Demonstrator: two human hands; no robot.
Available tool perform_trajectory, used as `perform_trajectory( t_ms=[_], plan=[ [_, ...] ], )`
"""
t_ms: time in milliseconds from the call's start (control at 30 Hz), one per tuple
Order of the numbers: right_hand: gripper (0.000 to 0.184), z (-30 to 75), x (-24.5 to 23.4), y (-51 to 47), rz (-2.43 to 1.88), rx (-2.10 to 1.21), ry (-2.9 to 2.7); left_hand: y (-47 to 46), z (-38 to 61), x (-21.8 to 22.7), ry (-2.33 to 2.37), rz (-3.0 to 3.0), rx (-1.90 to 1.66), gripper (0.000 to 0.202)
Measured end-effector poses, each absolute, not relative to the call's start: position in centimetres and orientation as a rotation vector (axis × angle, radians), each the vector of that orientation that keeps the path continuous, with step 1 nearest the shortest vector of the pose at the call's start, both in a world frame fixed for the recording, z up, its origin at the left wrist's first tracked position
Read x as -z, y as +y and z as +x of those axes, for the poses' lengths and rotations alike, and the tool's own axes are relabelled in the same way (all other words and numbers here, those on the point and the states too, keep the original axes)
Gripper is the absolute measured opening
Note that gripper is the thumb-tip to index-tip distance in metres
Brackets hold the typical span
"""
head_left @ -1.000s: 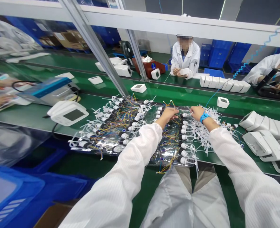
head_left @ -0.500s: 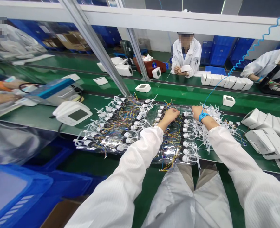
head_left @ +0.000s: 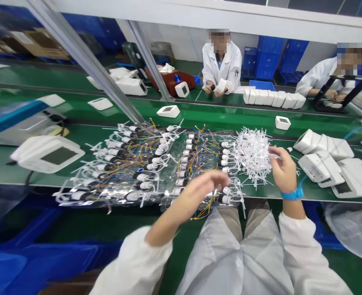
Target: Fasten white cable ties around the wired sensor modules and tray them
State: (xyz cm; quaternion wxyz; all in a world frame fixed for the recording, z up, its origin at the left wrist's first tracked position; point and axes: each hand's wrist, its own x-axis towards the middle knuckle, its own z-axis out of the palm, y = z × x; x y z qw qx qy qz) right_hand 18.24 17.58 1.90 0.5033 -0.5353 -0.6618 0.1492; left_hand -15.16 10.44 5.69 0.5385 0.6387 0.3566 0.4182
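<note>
My left hand (head_left: 203, 188), somewhat blurred, hangs over the near part of the middle group of small motor-like parts (head_left: 182, 173) with wires and white tubing. Its fingers are stretched out and hold nothing I can see. At the right edge of a heap of white cable ties (head_left: 253, 153) is my right hand (head_left: 283, 170), a blue wrist strap (head_left: 293, 194) below it. Its thumb and fingers are apart, with white strips by the fingertips. Beside the heap lies a column of black-and-white parts (head_left: 226, 157) on clear plastic.
More wired parts (head_left: 113, 151) lie left on clear plastic. White device housings (head_left: 322, 143) are stacked at right; a white monitor (head_left: 50, 152) stands at left. A metal post (head_left: 91, 61) rises beyond. Two co-workers in white coats (head_left: 234, 61) sit across the green bench.
My left hand has moved back toward me from the middle parts, its fingers straightening. My right hand has shifted to the heap's right side. The view has turned slightly right.
</note>
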Motion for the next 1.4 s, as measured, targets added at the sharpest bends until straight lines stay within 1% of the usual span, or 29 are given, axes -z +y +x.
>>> perform_trajectory(
  t_ms=[67, 100, 133, 167, 233, 300, 367, 433, 500, 600, 733, 833, 933, 1033, 1267, 1400],
  plan=[
    [0.033, 21.6, 1.0, 14.4, -1.405, -0.362, -1.339, 5.9, -14.9, -4.3, 0.479, 1.572, -0.638, 0.058],
    [0.033, 23.2, 2.4, 13.2, -1.471, -0.338, -1.211, 4.0, -14.6, -2.8, 0.306, 1.577, -0.469, 0.061],
    [0.034, 24.7, 3.8, 12.2, -1.528, -0.302, -1.113, 2.6, -14.2, -0.9, 0.257, 1.559, -0.354, 0.06],
    [0.034, 26.2, 5.1, 11.4, -1.579, -0.262, -1.054, 1.4, -13.7, 1.5, 0.331, 1.54, -0.285, 0.057],
    [0.037, 28.6, 7.2, 10.2, -1.696, -0.18, -1.024, 0.2, -12.6, 7.2, 0.674, 1.587, -0.217, 0.05],
    [0.041, 30.4, 8.6, 9.6, -1.807, -0.122, -1.062, 0.3, -11.5, 13.0, 1.115, 1.683, -0.236, 0.054],
    [0.046, 31.5, 9.3, 9.4, -1.883, -0.116, -1.142, 1.1, -10.6, 17.9, 1.486, 1.751, -0.145, 0.061],
    [0.049, 31.9, 9.7, 9.6, -1.912, -0.159, -1.241, 2.2, -9.8, 21.2, 1.65, 1.772, -0.051, 0.066],
    [0.045, 31.9, 9.9, 10.1, -1.905, -0.203, -1.306, 3.0, -8.9, 23.2, 1.708, 1.791, 0.037, 0.068],
    [0.04, 31.6, 9.8, 10.5, -1.849, -0.245, -1.326, 3.3, -7.5, 24.6, 1.779, 1.866, 0.148, 0.068],
    [0.041, 31.0, 9.1, 10.2, -1.738, -0.318, -1.297, 3.4, -6.6, 25.1, 1.831, 1.891, 0.252, 0.065],
    [0.04, 30.5, 8.1, 10.2, -1.583, -0.436, -1.164, 3.8, -6.7, 25.0, 1.846, 1.872, 0.258, 0.061],
    [0.039, 30.6, 6.4, 11.1, -1.454, -0.473, -1.019, 4.0, -6.9, 24.9, 1.867, 1.87, 0.237, 0.058],
    [0.038, 31.3, 4.2, 12.6, -1.381, -0.457, -0.992, 4.0, -6.9, 24.9, 1.881, 1.85, 0.226, 0.058],
    [0.027, 32.7, -1.1, 13.8, -1.267, -0.502, -1.118, 4.0, -6.9, 24.9, 1.87, 1.828, 0.162, 0.06],
    [0.019, 33.0, -1.9, 12.4, -1.3, -0.644, -1.222, 4.1, -6.9, 24.8, 1.874, 1.83, 0.163, 0.058]
  ],
)
